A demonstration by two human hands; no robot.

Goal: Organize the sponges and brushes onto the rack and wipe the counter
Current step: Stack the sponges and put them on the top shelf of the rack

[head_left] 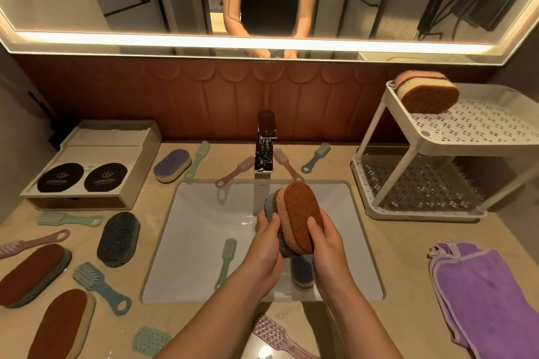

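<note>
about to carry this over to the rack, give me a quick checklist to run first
1. Grip: left hand and right hand both hold the brown-faced sponge over the sink: ok.
2. One sponge or two pressed together: cannot tell.
3. Room on the rack's top shelf: one rack sponge sits at its back left corner, and the rest looks free: ok.
4. Held sponge wrung dry: cannot tell.
5. Sink emptied: a green brush and a dark sponge lie in it: not ok.
</note>
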